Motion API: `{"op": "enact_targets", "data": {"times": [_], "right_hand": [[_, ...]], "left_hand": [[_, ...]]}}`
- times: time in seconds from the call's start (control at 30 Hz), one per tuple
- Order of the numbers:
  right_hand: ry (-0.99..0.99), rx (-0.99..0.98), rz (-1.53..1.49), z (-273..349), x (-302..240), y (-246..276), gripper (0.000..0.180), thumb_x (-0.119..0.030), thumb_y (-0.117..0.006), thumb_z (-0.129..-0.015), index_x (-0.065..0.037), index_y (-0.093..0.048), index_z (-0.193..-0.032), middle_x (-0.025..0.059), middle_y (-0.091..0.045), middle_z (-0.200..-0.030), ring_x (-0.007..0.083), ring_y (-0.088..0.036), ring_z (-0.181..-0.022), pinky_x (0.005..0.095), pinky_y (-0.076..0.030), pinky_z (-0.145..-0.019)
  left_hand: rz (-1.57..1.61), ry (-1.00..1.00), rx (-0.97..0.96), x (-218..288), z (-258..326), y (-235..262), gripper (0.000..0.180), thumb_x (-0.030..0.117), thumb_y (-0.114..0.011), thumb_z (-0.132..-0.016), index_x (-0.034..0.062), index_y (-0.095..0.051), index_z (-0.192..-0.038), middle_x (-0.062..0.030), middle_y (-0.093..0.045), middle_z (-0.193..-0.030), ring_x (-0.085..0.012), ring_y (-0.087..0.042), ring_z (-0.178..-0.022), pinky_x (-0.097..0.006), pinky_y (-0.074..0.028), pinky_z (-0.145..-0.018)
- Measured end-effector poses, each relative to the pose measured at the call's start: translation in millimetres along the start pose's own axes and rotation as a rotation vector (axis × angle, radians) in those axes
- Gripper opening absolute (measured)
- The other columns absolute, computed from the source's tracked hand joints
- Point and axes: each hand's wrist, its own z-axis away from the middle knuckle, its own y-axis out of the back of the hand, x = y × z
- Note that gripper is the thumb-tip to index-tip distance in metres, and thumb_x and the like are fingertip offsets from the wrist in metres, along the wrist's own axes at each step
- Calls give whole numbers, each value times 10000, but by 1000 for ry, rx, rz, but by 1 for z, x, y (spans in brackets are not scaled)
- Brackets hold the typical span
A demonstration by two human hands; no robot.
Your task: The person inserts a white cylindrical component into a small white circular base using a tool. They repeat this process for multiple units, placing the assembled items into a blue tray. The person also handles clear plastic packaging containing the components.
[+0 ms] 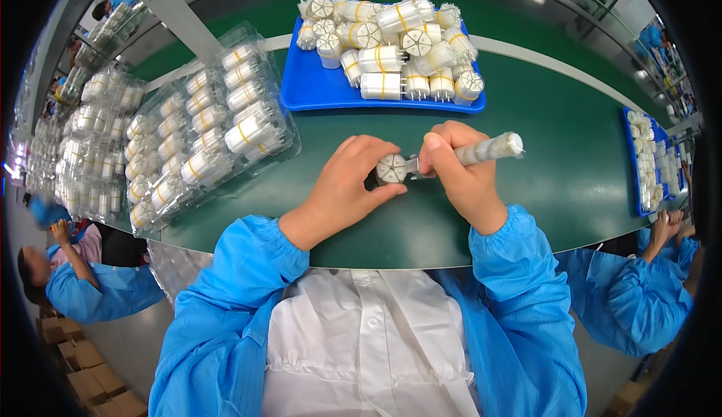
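Observation:
My left hand is closed around a small white cylindrical part, its round segmented end facing up. My right hand grips a tool with a taped whitish handle, its metal tip touching the part's end. Both hands rest over the green belt, just in front of me. A blue tray beyond my hands holds a pile of similar white cylinders bound with yellow bands.
Clear plastic blister trays filled with white cylinders lie to the left, with more stacked further left. Another blue tray of parts sits at the right edge. Other people in blue sleeves sit on both sides.

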Motion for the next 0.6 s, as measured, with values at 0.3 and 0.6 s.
{"op": "enact_targets", "data": {"times": [0.3, 0.6], "right_hand": [[40, -45, 187, 2, 0, -7, 317, -118, -659, -959, -36, -532, -681, -16, -503, -598, 52, -414, -559, 287, -322, -471], [-4, -45, 82, 4, 9, -8, 327, -110, -646, -970, -50, -508, -679, -21, -515, -627, 47, -441, -578, 272, -342, -485]], "left_hand": [[-6, 18, 19, 3, 3, -2, 551, 169, -894, -700, 62, -639, -1177, -102, -639, -1071, -312, -606, -963, -407, -510, -821], [-23, 47, -2, 3, 5, -2, 578, 133, -880, -713, 55, -618, -1222, -112, -622, -1103, -315, -614, -958, -400, -520, -809]]}}
